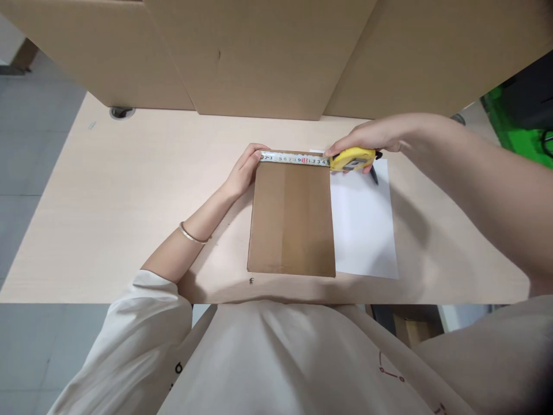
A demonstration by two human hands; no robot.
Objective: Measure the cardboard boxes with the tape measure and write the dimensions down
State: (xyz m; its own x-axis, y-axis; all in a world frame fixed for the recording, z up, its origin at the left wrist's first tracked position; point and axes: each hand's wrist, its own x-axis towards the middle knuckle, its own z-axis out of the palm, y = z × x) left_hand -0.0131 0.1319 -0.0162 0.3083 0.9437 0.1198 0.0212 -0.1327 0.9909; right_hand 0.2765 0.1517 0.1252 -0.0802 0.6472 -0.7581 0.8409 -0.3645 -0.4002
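- One broad wood-grained table fills the middle.
- Smooth brown cardboard panels cross the top.
- Flat-faced cardboard box, glossy strip down it, at centre.
- White paper, just right of it.
- Right hand, right of centre: fingers wrapped around a rounded yellow tape measure.
- Left hand: fingers closed on its straight printed blade, box's upper-left corner.
- Slim dark pen near the tape measure.

My left hand gripped, thumb uppermost, its forearm slanting forward; my right hand curled tightly, its arm angled inward.
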